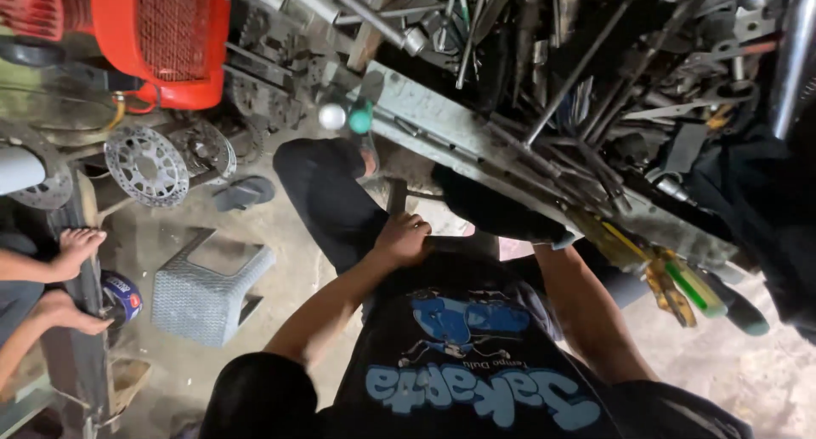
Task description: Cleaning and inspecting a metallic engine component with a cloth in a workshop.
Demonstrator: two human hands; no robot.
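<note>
Clenching L hand (402, 239) on thigh (336, 209), fist grip

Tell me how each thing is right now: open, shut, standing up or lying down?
left hand: closed in a fist on a dark bar.
right hand: hidden behind dark cloth; only the forearm shows.
grey stool: tipped on its side.
brake disc: loose, off any wheel.
green-handled screwdriver: lying down, handle past the bench edge.

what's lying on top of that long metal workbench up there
The workbench holds a dense heap of metal rods, bars and tools, with screwdrivers at its near edge. The heap hides most of the surface and whatever lies lower down.
</note>
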